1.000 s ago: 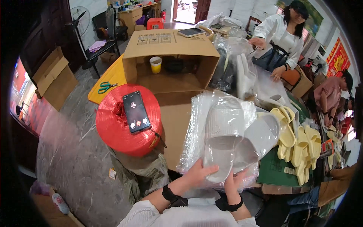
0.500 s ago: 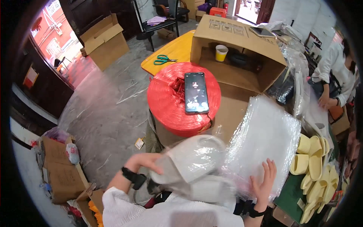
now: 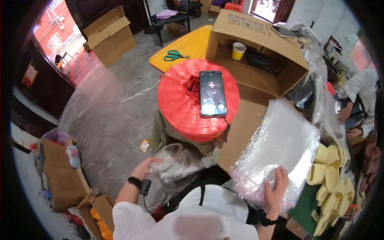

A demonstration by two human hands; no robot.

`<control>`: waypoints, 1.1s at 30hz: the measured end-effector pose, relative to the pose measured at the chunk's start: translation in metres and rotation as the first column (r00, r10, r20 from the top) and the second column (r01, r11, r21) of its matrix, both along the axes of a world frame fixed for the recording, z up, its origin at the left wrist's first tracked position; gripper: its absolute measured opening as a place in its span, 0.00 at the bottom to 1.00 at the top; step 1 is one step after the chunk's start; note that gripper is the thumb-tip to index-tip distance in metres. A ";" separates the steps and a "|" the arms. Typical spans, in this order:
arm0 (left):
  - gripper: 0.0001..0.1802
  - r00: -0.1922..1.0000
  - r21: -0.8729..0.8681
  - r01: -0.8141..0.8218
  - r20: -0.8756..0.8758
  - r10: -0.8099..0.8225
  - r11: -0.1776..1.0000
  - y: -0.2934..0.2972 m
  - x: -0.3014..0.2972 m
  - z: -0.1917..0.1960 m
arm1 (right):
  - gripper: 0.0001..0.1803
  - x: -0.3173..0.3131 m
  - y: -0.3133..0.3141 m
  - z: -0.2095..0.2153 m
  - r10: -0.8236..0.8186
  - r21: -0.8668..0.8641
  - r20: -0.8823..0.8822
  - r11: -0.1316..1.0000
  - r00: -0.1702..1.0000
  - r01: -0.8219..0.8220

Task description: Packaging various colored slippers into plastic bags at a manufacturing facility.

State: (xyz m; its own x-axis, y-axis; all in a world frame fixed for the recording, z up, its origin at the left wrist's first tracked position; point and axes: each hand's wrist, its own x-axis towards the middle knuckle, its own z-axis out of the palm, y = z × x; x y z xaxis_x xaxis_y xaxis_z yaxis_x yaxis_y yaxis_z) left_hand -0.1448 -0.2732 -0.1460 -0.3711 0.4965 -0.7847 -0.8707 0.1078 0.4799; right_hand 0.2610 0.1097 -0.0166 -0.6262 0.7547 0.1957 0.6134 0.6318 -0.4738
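Observation:
My left hand (image 3: 147, 167) reaches down at the left, its fingers closed at the edge of a pair of pale slippers in a clear plastic bag (image 3: 174, 161). The bagged pair is low beside an olive-grey sack (image 3: 160, 134) and partly blurred. My right hand (image 3: 277, 186) lies open, fingers stretched out, on a stack of clear plastic bags (image 3: 286, 138). Ahead of my body stands a big roll of red plastic twine (image 3: 176, 102), with a black phone (image 3: 213, 94), its screen lit, lying on top.
Several pale yellow slippers (image 3: 332, 178) lie at the right on a green surface (image 3: 303, 212). A cardboard box (image 3: 256, 30) on its side holds a yellow-and-white paper cup (image 3: 238, 51). Green-handled scissors (image 3: 173, 55) rest on a yellow tabletop (image 3: 192, 40). A co-worker (image 3: 358, 100) is at far right.
My left hand has carried the bagged slippers from in front of my body to the left and lower, beside the sack. My right hand stays on the bag stack.

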 end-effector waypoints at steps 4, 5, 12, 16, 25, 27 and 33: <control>0.12 0.902 0.088 0.223 -0.396 -0.171 0.971 0.044 -0.004 -0.044 | 0.36 -0.001 0.000 -0.005 0.033 0.009 -0.018 0.999 0.999 -0.033; 0.12 0.898 0.107 0.242 -0.400 -0.181 0.964 0.047 -0.010 -0.043 | 0.36 0.000 0.001 -0.006 0.052 0.011 -0.030 0.999 0.998 -0.052; 0.21 0.974 -0.083 -0.185 -0.150 0.171 0.979 -0.023 -0.071 -0.053 | 0.35 0.002 -0.003 -0.009 0.025 0.053 -0.062 0.998 0.998 -0.022; 0.23 0.862 0.335 -0.416 -0.149 0.484 0.845 -0.051 -0.084 -0.090 | 0.34 0.002 -0.003 -0.006 0.015 0.024 -0.077 1.000 0.997 -0.014; 0.34 0.967 0.472 -0.226 0.006 0.254 0.852 0.177 -0.002 -0.109 | 0.35 0.004 0.005 -0.013 0.007 0.044 -0.063 0.999 0.998 -0.004; 0.33 0.980 0.470 -0.129 -0.073 0.184 0.873 0.186 0.008 -0.094 | 0.35 0.004 0.003 -0.010 0.013 0.052 -0.076 0.999 0.997 -0.009; 0.30 0.838 0.213 0.372 -0.496 -0.228 0.904 0.198 0.035 -0.064 | 0.36 -0.001 0.003 -0.010 0.041 0.037 -0.117 0.999 0.992 -0.037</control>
